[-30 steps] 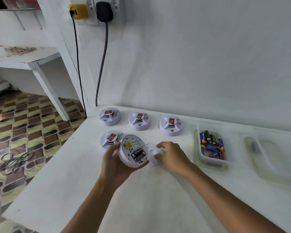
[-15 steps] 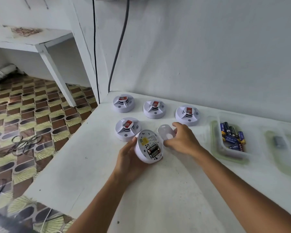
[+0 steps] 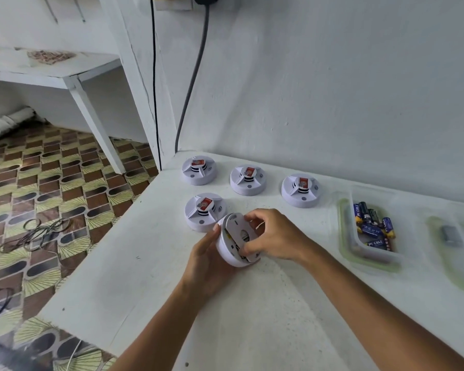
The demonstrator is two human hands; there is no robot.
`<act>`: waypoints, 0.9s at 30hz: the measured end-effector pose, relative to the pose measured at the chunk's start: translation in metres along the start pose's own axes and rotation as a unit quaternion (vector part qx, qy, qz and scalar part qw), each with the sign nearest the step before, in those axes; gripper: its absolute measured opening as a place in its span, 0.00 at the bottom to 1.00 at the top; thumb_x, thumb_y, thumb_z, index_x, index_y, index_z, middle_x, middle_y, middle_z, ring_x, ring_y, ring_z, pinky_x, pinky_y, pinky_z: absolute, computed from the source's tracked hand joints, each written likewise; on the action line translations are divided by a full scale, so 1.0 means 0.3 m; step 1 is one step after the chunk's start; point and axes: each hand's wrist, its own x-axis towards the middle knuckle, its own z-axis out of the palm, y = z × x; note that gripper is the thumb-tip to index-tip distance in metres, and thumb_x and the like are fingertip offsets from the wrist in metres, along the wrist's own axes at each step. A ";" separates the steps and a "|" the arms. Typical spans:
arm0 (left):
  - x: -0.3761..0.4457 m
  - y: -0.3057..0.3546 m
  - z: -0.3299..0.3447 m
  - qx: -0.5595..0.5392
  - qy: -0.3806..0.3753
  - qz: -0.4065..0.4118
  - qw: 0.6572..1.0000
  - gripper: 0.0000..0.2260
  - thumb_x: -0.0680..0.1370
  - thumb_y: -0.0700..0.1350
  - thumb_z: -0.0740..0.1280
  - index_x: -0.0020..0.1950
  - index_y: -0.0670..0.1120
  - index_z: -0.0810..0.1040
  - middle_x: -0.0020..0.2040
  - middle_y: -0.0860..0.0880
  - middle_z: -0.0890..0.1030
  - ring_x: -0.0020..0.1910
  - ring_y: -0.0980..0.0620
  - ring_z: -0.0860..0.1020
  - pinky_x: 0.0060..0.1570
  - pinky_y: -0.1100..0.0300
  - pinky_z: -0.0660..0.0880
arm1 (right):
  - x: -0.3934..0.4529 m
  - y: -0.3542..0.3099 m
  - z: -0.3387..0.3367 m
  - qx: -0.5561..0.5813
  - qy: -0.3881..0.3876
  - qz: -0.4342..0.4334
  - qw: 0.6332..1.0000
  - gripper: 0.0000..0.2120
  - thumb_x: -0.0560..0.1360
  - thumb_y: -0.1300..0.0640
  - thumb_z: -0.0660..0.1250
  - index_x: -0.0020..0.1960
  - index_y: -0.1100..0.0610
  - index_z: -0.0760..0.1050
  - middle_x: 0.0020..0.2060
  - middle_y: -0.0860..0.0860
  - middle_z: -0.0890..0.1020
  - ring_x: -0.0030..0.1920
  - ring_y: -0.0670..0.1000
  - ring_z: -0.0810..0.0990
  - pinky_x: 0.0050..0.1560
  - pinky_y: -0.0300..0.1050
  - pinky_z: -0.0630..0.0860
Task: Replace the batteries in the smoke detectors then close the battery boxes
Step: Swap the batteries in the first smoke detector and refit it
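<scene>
Smoke detector (image 3: 232,246), held underside up just above the white counter (image 3: 252,317), is cradled from the outer side by the left hand (image 3: 208,259), whose fingers are curled round its rim. The round back cover (image 3: 243,236) is pinched at its edges by the right hand (image 3: 272,236) and is laid tilted over the battery box, not yet seated; a gap is visible along the edge nearest the left thumb. Whether the cells beneath are fully home cannot be told. Just beyond the grip, touching or nearly touching the held unit, 1 detector (image 3: 204,211) rests dome up; 3 more (image 3: 248,180) are set further beyond. To the right of the grip, well apart, loose batteries lie in a clear tray (image 3: 344,231). Risks, as judged: the cover may be pressed down while skewed, so that its tabs miss their slots and it jams or springs off; a proud cell may block closure; the neighbouring detector may be knocked as the unit is turned.
</scene>
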 end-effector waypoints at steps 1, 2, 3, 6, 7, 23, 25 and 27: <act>0.001 0.001 0.000 0.007 -0.001 0.000 1.000 0.22 0.81 0.52 0.54 0.58 0.42 0.83 0.61 0.37 0.79 0.57 0.41 0.80 0.64 0.39 0.69 | 0.001 0.001 -0.002 -0.002 -0.001 -0.002 1.000 0.30 0.60 0.59 0.80 0.60 0.56 0.77 0.47 0.49 0.81 0.45 0.49 0.80 0.42 0.38 0.75; 0.002 0.001 -0.002 0.017 -0.004 0.004 1.000 0.21 0.80 0.52 0.56 0.58 0.42 0.82 0.62 0.38 0.79 0.57 0.41 0.80 0.64 0.39 0.69 | 0.003 0.001 -0.003 -0.007 -0.001 -0.006 1.000 0.30 0.59 0.59 0.81 0.61 0.57 0.77 0.47 0.49 0.81 0.46 0.49 0.79 0.42 0.38 0.74; 0.007 -0.001 -0.006 0.027 -0.009 0.008 1.000 0.19 0.78 0.53 0.61 0.60 0.42 0.81 0.62 0.38 0.79 0.58 0.41 0.80 0.64 0.39 0.68 | 0.007 0.002 -0.007 -0.013 0.001 -0.010 1.000 0.31 0.59 0.58 0.81 0.61 0.57 0.77 0.47 0.50 0.81 0.46 0.49 0.79 0.42 0.38 0.73; 0.014 0.002 -0.014 0.044 -0.029 0.018 0.998 0.26 0.71 0.54 0.74 0.65 0.42 0.78 0.65 0.37 0.76 0.60 0.39 0.78 0.65 0.37 0.67 | 0.019 -0.003 -0.010 -0.027 0.001 -0.019 0.999 0.30 0.60 0.56 0.82 0.60 0.58 0.78 0.46 0.51 0.80 0.45 0.50 0.77 0.42 0.38 0.73; 0.014 0.003 -0.012 0.045 -0.032 0.019 0.998 0.27 0.69 0.54 0.75 0.65 0.42 0.78 0.65 0.37 0.77 0.60 0.39 0.78 0.64 0.37 0.68 | 0.021 -0.005 -0.009 -0.029 -0.001 -0.019 0.999 0.31 0.59 0.56 0.82 0.60 0.58 0.78 0.46 0.51 0.80 0.45 0.50 0.77 0.42 0.38 0.73; 0.010 0.002 -0.014 0.069 -0.007 0.028 0.997 0.26 0.73 0.55 0.71 0.65 0.42 0.78 0.67 0.33 0.74 0.66 0.33 0.72 0.68 0.34 0.64 | 0.055 -0.047 -0.013 0.000 0.010 0.076 0.997 0.29 0.57 0.46 0.82 0.47 0.65 0.78 0.38 0.53 0.84 0.41 0.53 0.84 0.48 0.57 0.82; 0.009 0.005 -0.008 0.073 -0.008 0.031 0.997 0.28 0.70 0.56 0.75 0.64 0.41 0.78 0.66 0.33 0.74 0.65 0.34 0.74 0.67 0.35 0.65 | 0.047 -0.043 -0.006 0.007 0.018 0.085 0.996 0.28 0.57 0.46 0.82 0.47 0.64 0.79 0.40 0.53 0.85 0.43 0.54 0.85 0.48 0.57 0.82; 0.004 0.006 -0.003 0.075 -0.017 0.026 0.997 0.28 0.68 0.56 0.76 0.63 0.41 0.79 0.65 0.34 0.76 0.62 0.36 0.76 0.66 0.37 0.67 | 0.033 -0.037 0.000 0.018 0.026 0.080 0.996 0.26 0.59 0.46 0.81 0.47 0.63 0.79 0.39 0.52 0.84 0.43 0.53 0.84 0.48 0.56 0.82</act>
